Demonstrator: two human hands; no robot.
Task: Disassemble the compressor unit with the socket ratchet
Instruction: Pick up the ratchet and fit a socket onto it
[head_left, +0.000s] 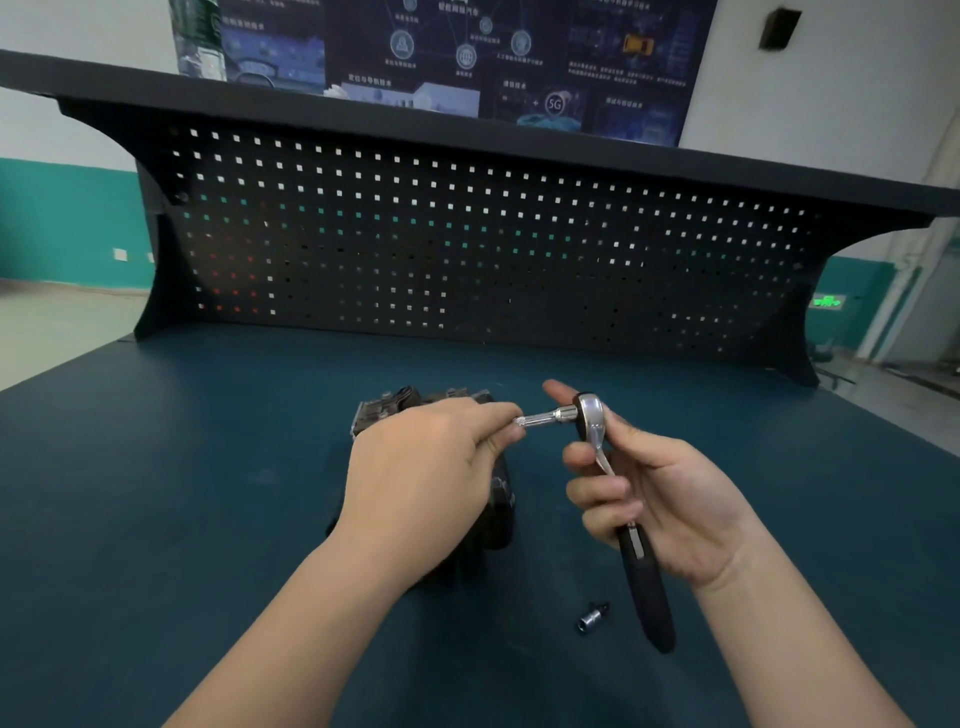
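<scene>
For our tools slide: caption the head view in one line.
Right hand grips ratchet; left hand pinches its extension above the compressor.

Open tabletop (208, 493) lies either side; the compressor unit (498, 488), 1 loose socket (592, 617) and the rear pegboard (467, 234) obstruct.

The left hand (431, 467) is covering most of the compressor unit (374, 415), leaving only a ribbed grey corner and a dark lower flank showing, so its bolts are staying out of sight. Its fingertips are closing over the far end of the extension bar (540, 417), hiding whatever sits on that tip. The right hand (660, 499) is wrapping the middle of the socket ratchet (623, 514), masking that stretch of the shank. The small socket piece (592, 617) on the mat is reading too tiny to size. Both forearms are running off the bottom edge, and the poster (452, 57) is being cropped at the top, its text blurring.
</scene>
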